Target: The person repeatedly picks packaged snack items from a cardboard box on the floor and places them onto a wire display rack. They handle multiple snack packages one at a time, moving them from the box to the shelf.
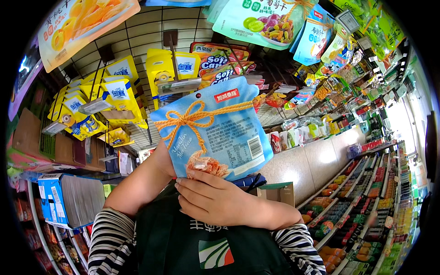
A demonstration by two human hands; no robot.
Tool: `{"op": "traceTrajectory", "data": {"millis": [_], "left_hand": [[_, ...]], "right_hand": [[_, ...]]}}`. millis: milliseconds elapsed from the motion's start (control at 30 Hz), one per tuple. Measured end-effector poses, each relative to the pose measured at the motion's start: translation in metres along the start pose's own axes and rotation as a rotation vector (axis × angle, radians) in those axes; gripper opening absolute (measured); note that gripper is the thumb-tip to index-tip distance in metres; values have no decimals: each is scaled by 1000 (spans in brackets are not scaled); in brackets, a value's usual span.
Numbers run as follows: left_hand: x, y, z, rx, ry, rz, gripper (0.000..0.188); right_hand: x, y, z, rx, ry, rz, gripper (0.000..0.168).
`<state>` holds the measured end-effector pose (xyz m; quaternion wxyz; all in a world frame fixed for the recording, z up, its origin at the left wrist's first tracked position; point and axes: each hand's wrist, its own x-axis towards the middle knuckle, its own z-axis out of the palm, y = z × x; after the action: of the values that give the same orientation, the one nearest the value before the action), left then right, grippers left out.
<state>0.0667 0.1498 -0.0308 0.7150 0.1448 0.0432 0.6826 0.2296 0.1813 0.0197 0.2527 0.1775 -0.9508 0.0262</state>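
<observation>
A blue snack pouch [220, 127] with a printed orange bow is held up before my chest, tilted, its back with text and a barcode facing me. My left hand [166, 160] grips it from behind at the left edge; most of its fingers are hidden by the pouch. Across the pouch's lower edge lies my right hand [209, 197], fingers together over the picture of dried food. Just beyond the pouch, yellow snack bags [120, 98] and red Soft Candy bags [220, 56] hang on hooks of a wire grid rack [147, 20].
Large dried-fruit pouches [264, 24] hang overhead. Price-tag holders [178, 86] project from the hooks. At the left are cardboard boxes [44, 137] and a blue carton [70, 199]. A tiled aisle [309, 165] runs past sloping shelves of bottles [357, 206] at the right. An open cardboard box [283, 192] stands behind my right forearm.
</observation>
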Motion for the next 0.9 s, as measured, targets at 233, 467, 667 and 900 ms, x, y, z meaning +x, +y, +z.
{"op": "traceTrajectory", "data": {"millis": [233,467,667,900], "left_hand": [[5,-2,0,-85,-98,-55,51],[20,-19,39,593,-25,-27,79],[45,-58,49,837,-301,-284,117],[78,-92,21,912,-430,-585,100]], "right_hand": [[-7,-2,0,11,9,28,21],[-23,5,-21,92,233,639,88],[-86,17,-19,704,579,945,79],[-243,5,-17,1566,1519,1365,39]]}}
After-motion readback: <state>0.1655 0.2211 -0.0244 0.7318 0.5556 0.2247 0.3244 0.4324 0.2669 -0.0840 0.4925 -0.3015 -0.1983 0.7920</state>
